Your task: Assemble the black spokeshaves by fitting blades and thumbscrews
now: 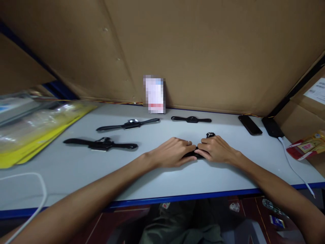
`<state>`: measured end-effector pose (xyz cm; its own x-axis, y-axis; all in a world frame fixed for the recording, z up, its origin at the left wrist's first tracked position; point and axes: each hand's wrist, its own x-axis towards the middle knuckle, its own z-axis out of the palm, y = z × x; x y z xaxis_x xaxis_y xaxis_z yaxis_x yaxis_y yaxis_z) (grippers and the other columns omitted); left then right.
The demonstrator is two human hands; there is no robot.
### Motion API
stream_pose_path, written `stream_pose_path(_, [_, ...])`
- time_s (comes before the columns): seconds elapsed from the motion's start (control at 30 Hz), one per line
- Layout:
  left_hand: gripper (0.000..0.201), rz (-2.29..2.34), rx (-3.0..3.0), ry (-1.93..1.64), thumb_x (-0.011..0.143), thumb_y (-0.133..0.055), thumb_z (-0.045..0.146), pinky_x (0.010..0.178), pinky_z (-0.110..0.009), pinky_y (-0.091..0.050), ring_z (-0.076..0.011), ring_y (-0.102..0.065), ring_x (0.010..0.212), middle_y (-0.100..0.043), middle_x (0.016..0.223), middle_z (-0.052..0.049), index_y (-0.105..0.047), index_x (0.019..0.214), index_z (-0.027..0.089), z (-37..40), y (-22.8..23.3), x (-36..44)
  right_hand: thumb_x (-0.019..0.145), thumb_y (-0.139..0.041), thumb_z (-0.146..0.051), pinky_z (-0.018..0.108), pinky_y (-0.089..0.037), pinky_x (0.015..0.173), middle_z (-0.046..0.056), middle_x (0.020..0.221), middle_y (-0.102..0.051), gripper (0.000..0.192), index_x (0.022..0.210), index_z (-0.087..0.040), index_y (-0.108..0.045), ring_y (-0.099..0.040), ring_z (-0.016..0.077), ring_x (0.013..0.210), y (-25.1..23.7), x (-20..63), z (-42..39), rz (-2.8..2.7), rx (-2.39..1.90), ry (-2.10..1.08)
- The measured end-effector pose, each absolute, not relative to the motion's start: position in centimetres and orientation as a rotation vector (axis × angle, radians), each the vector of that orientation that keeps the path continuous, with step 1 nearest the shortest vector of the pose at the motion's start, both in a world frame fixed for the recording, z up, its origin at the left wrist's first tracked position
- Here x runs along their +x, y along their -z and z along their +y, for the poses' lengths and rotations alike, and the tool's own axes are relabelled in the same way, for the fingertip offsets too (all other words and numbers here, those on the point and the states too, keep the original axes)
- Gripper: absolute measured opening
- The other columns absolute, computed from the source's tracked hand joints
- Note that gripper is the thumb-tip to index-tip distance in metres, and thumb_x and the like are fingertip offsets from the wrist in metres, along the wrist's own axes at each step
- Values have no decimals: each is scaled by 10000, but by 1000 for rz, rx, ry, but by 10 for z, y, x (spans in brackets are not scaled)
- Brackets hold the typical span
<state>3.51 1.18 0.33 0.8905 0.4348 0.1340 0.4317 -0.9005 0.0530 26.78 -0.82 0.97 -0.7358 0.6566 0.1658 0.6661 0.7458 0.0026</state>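
Note:
Over the middle right of the table, my left hand (175, 151) and my right hand (215, 149) are closed around a black spokeshave (200, 155), side by side with fingers nearly touching. Most of it is hidden by my fingers. A dark piece with shiny metal (210, 135) shows just behind my right knuckles; whether it belongs to the held tool I cannot tell. Two black spokeshaves with shiny blades lie left of my hands, a nearer one (100, 145) and a farther one (128, 124). Behind my hands lies another black spokeshave body (191, 119).
A blurred-out phone-like screen (155, 95) leans on the cardboard wall (193, 51). Plastic bags with yellow sheets (50, 135) cover the table's left. At right lie a phone (250, 125), a black power bank (272, 127) with a white cable and a red-yellow packet (307, 145).

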Motion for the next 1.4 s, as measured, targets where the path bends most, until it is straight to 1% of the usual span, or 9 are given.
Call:
stream_pose_path(0.3, [425, 693, 2995, -247, 1066, -364, 480, 550, -328, -330, -164, -594, 618, -693, 819, -55, -645, 959, 181, 11, -5, 36, 1050, -435, -336, 341, -181, 591, 32, 731, -646, 380, 804, -172, -673, -440, 128, 567, -6, 266, -8, -2784, -1060, 80])
stream_pose_path(0.6, [422, 721, 2978, -237, 1060, -382, 493, 562, -315, -340, -175, -610, 639, -697, 828, -56, -638, 961, 174, 12, -3, 36, 1057, -408, -322, 344, -167, 576, 53, 743, -681, 404, 813, -159, -686, -456, 132, 554, -7, 262, -10, -2819, -1112, 150])
stream_pose_path(0.8, [456, 705, 2966, -268, 1063, -357, 506, 559, -310, -355, -168, -597, 618, -684, 796, -52, -640, 943, 170, 11, -4, 35, 1051, -411, -315, 341, -167, 574, 52, 726, -676, 398, 796, -161, -676, -456, 128, 538, -6, 262, -10, -2791, -1125, 141])
stream_pose_path(0.9, [437, 703, 2980, -260, 1058, -369, 498, 558, -314, -348, -166, -590, 618, -688, 804, -51, -644, 959, 173, 11, -6, 35, 1045, -421, -310, 341, -172, 574, 51, 723, -677, 387, 790, -165, -672, -460, 128, 538, -4, 262, -10, -2782, -1120, 131])
stream_pose_path(1.07, [400, 742, 2995, -188, 1051, -409, 473, 561, -320, -324, -173, -584, 645, -687, 834, -55, -659, 976, 170, 11, -8, 36, 1059, -436, -360, 328, -204, 589, 37, 719, -680, 403, 806, -171, -686, -485, 133, 569, 1, 262, -9, -2726, -1126, 132])
stream_pose_path(1.17, [378, 769, 3034, -142, 1048, -425, 452, 591, -319, -342, -185, -589, 689, -678, 852, -65, -667, 970, 172, 14, -12, 33, 1067, -439, -416, 323, -229, 596, 26, 704, -668, 452, 771, -178, -684, -487, 136, 584, 1, 267, -4, -2668, -1138, 139])
stream_pose_path(1.23, [350, 798, 3076, -136, 1040, -444, 436, 635, -320, -373, -203, -600, 752, -667, 866, -73, -667, 963, 178, 20, -15, 28, 1072, -435, -410, 319, -272, 611, 34, 720, -667, 458, 770, -177, -687, -509, 148, 627, -3, 275, 4, -2566, -1187, 164])
stream_pose_path(1.3, [336, 859, 3117, -150, 1030, -457, 437, 682, -330, -399, -225, -600, 804, -656, 860, -79, -665, 945, 187, 28, -17, 19, 1071, -443, -367, 317, -335, 663, 59, 800, -692, 404, 837, -172, -709, -556, 179, 746, -7, 286, 14, -2418, -1258, 211])
stream_pose_path(1.4, [288, 982, 3147, -147, 1004, -499, 435, 745, -346, -424, -240, -594, 838, -651, 844, -74, -666, 947, 208, 44, -18, -1, 1060, -457, -293, 338, -415, 797, 95, 1057, -738, 299, 1082, -174, -730, -570, 234, 989, -8, 306, 35, -2276, -1351, 213])
